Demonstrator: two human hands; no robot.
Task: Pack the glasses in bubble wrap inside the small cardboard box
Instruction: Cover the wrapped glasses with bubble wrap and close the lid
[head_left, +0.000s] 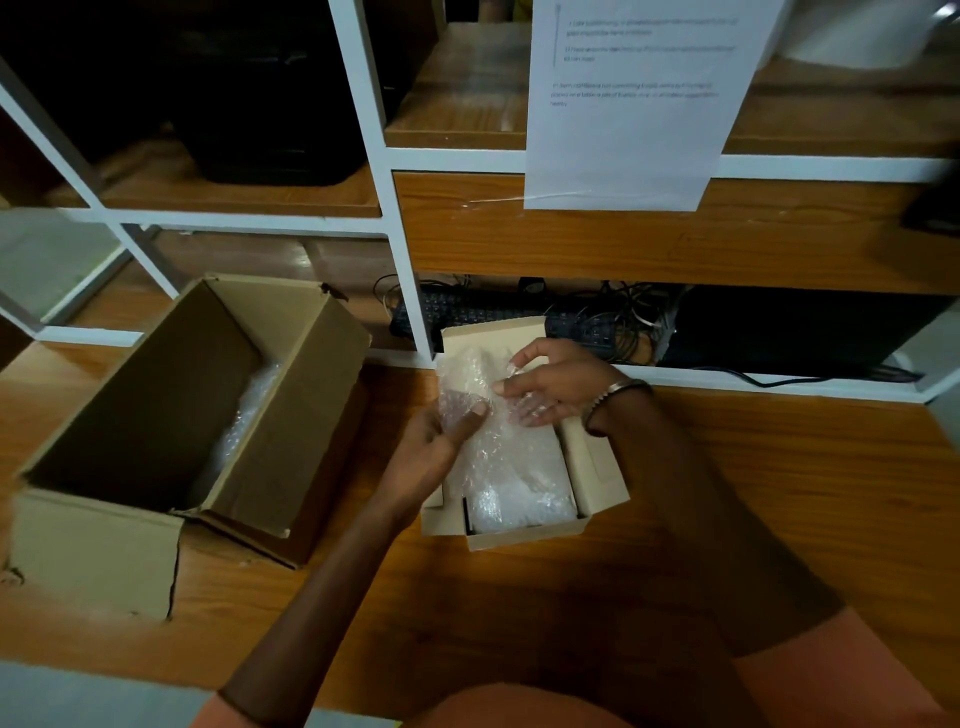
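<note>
A small open cardboard box (597, 470) lies on the wooden floor, its flaps spread. A sheet of clear bubble wrap (511, 467) fills it and rises above its far end. My left hand (441, 441) pinches the wrap's left edge between thumb and fingers. My right hand (550, 387) holds the upper part of the wrap from the right, fingers curled into the plastic. The glasses are hidden; I cannot tell whether they lie under the wrap.
A large open cardboard box (171, 415) with more bubble wrap inside stands at the left. A white-framed wooden shelf (410, 291) rises behind, with a keyboard (467, 309), tangled cables and a taped paper sheet (639, 104).
</note>
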